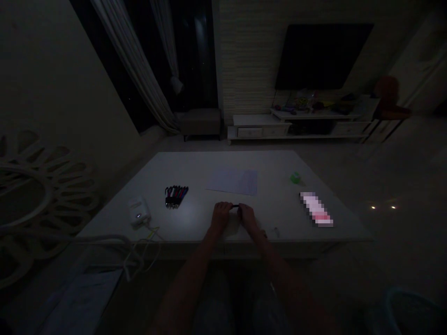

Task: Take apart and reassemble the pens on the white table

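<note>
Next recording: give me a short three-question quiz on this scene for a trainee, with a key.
1. What do the left hand and right hand hold between them: A) a small dark object, B) a pink packet, or C) a white box?
2. True or false: the pale sheet of paper lies beyond the hands on the white rectangular table.
3. Which is nearer the left hand: the row of slim dark pens or the small green object?

Key: 1 A; 2 true; 3 the row of slim dark pens.
</note>
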Demonstrator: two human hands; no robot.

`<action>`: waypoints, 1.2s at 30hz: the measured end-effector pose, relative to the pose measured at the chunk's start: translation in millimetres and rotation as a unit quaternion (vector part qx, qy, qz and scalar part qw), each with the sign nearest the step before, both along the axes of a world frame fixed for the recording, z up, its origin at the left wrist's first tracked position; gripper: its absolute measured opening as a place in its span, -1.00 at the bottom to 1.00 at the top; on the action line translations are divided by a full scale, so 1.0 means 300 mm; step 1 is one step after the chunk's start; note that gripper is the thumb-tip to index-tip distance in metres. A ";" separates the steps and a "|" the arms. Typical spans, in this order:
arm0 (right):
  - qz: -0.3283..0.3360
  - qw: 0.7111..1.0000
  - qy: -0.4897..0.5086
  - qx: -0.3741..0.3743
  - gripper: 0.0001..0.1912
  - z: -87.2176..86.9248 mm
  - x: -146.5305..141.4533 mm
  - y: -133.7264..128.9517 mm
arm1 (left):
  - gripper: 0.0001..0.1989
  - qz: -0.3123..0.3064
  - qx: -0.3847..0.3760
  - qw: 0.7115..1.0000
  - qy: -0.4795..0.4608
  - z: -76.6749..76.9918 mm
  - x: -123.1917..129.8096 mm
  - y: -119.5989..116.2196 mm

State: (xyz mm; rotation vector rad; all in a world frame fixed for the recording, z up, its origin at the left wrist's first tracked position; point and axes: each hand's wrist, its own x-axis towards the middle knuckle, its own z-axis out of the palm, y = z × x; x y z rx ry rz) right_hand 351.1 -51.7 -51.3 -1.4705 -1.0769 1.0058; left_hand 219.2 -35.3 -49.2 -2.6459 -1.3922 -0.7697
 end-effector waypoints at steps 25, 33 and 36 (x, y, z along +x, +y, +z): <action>0.145 0.989 -0.027 -0.023 -0.56 0.054 0.125 0.053 | -0.85 0.029 0.028 0.999 0.015 0.000 0.001 0.003; 0.151 0.987 -0.044 -0.024 -0.62 0.050 0.135 0.058 | -0.83 0.029 0.037 0.999 0.015 -0.005 0.004 0.009; 0.152 0.986 -0.053 -0.038 -0.61 0.055 0.136 0.058 | -0.83 0.027 0.039 0.999 0.016 -0.007 0.003 0.011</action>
